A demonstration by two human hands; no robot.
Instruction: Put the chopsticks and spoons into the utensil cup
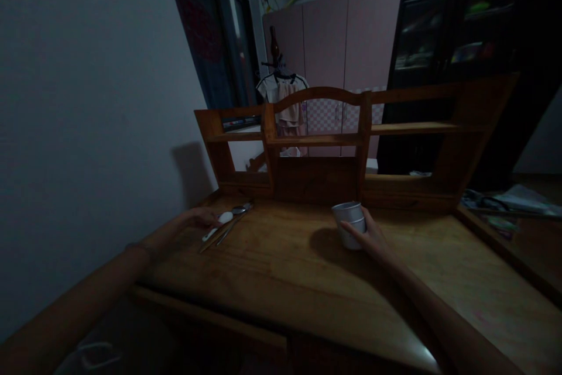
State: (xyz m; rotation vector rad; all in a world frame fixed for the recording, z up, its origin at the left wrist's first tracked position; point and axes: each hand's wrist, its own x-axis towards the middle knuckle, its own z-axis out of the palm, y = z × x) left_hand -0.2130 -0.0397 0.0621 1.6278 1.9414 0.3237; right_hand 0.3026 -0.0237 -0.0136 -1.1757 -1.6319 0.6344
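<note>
My right hand [371, 236] is wrapped around a grey metal cup [350, 224]. The cup tilts slightly, its rim facing up, and hangs over or rests on the wooden desk [272, 269]; I cannot tell which. On the left, my left hand [204, 217] reaches down at a small group of utensils. Closest to its fingertips is a white spoon [225, 217]. A metal spoon [239, 210] lies just beyond, and thin wooden chopsticks [214, 238] lie alongside. Dim light hides how the left fingers are closed and whether they grip anything.
A wooden shelf rack [318, 141] stands along the desk's back edge. The white wall [105, 100] borders the left side. A raised wooden rim [504, 252] runs down the right side. Behind are a pink wardrobe [325, 41] and hanging clothes [287, 100].
</note>
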